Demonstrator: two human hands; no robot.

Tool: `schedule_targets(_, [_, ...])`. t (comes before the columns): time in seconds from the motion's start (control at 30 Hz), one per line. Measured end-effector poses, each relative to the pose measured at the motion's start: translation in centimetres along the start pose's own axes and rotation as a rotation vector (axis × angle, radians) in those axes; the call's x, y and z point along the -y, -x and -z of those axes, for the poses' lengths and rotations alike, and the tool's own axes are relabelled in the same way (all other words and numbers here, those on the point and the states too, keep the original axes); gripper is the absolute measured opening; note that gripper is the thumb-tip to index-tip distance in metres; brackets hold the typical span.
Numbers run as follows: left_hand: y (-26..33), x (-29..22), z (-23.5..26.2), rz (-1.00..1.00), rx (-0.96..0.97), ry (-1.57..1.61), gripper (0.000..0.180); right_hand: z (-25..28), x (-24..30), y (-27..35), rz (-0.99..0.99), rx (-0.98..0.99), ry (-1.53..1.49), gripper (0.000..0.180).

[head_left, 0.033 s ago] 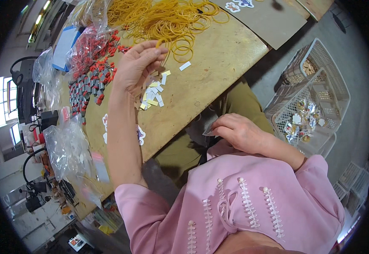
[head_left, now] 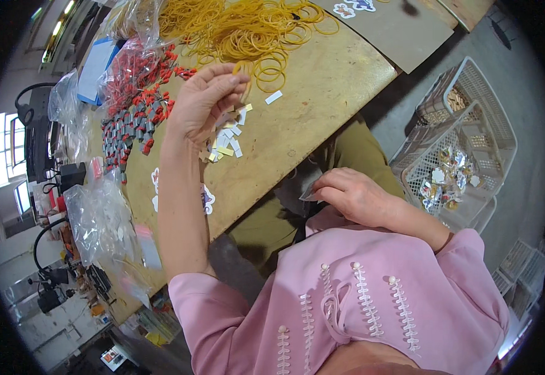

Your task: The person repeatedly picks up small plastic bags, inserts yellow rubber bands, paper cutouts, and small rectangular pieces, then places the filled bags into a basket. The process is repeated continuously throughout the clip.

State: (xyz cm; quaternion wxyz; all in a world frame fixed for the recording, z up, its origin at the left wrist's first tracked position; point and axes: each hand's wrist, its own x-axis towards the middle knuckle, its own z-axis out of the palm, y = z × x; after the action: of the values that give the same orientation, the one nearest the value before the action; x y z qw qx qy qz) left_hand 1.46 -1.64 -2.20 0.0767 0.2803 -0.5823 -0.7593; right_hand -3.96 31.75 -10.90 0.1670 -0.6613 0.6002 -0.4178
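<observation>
My left hand [head_left: 204, 103] is raised over the worktable, thumb and fingers pinched on a yellow rubber band [head_left: 245, 87] that hangs below the fingertips. Just beyond it lies a big tangled heap of yellow rubber bands [head_left: 241, 31]. Small white and pale yellow paper slips [head_left: 227, 136] are scattered beside my left wrist. Over my lap, my right hand [head_left: 359, 199] is closed on a small clear plastic bag [head_left: 305, 187], partly hidden by the fingers and hard to make out against the dark background.
Grey-and-red small parts [head_left: 129, 128] lie in a pile at the left, with a bag of red pieces [head_left: 125, 75] behind. Clear plastic bags [head_left: 100, 219] sit at the table's left side. Plastic baskets [head_left: 466, 144] holding shiny packets stand on the floor at right.
My left hand has shifted very slightly down and to the right with the rubber band. My right hand has not moved.
</observation>
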Motion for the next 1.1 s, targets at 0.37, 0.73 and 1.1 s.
schedule_targets(0.37, [8.6,2.9,-2.2,0.118,0.072,0.253,0.016,0.0,0.4,-0.8,0.021,0.043,-0.024,0.030])
schedule_targets(0.73, [11.5,4.4,-2.3,0.101,0.055,0.112,0.023,-0.7,1.0,-1.0,0.023,0.093,-0.027,0.043])
schedule_targets(1.1, [12.1,4.9,-2.2,0.094,0.023,0.105,0.019,-1.0,0.9,-1.1,0.040,0.105,-0.030,0.043])
